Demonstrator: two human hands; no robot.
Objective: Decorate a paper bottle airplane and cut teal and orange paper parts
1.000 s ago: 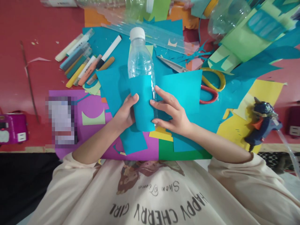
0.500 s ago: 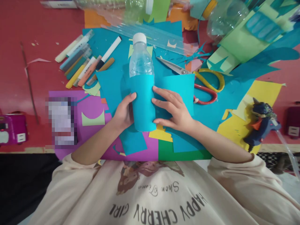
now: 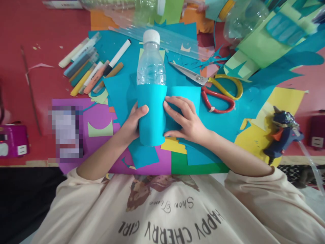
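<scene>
A clear plastic bottle (image 3: 151, 66) with a white cap stands tilted toward me, its lower part wrapped in a sheet of blue paper (image 3: 152, 118). My left hand (image 3: 132, 123) grips the wrapped bottle from the left, thumb on the front, its other fingers hidden behind. Against the right side of the wrap, my right hand (image 3: 186, 118) presses with spread fingertips, holding the paper to the bottle. The loose end of that sheet sticks out to the right behind this hand. Just beyond it lie scissors (image 3: 218, 89) with yellow and red handles.
Several markers (image 3: 85, 69) lie at the left, above a blurred phone (image 3: 66, 132). A glue gun (image 3: 281, 135) rests on yellow paper at the right. Clear glue sticks (image 3: 172, 44), another plastic bottle (image 3: 243, 20) and paper scraps lie toward the back of the red table (image 3: 17, 67).
The bottle has come closer to the camera and shifted slightly left. The loose paper end at the right has drawn in toward the bottle, baring more of the scissors.
</scene>
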